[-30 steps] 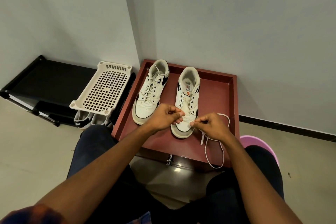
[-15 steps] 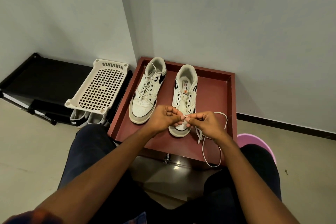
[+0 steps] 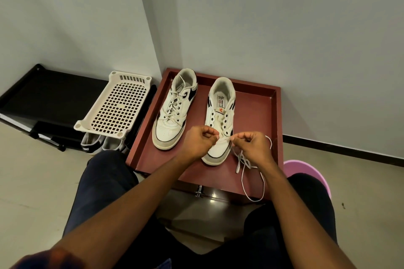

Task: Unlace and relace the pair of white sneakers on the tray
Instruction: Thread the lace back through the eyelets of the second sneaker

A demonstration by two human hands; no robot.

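Two white sneakers with black trim stand toes toward me on a dark red tray (image 3: pixel 258 116). The left sneaker (image 3: pixel 172 113) is laced. The right sneaker (image 3: pixel 220 111) has bare eyelets along its upper part. My left hand (image 3: pixel 200 142) is curled over the right sneaker's toe end and pinches a short stretch of white lace (image 3: pixel 251 170). My right hand (image 3: pixel 253 146) pinches the same lace just to the right of the shoe. The rest of the lace trails in loops over the tray's front edge.
A white perforated plastic basket (image 3: pixel 115 107) lies upside down on a black low rack (image 3: pixel 50 94) left of the tray, with dark shoes (image 3: pixel 91 144) under it. A pink tub (image 3: pixel 306 172) sits by my right knee. Walls close in behind.
My hands have drawn slightly apart after meeting over the right sneaker's toe half a second ago. The lace loops beside the shoe have shifted a little.
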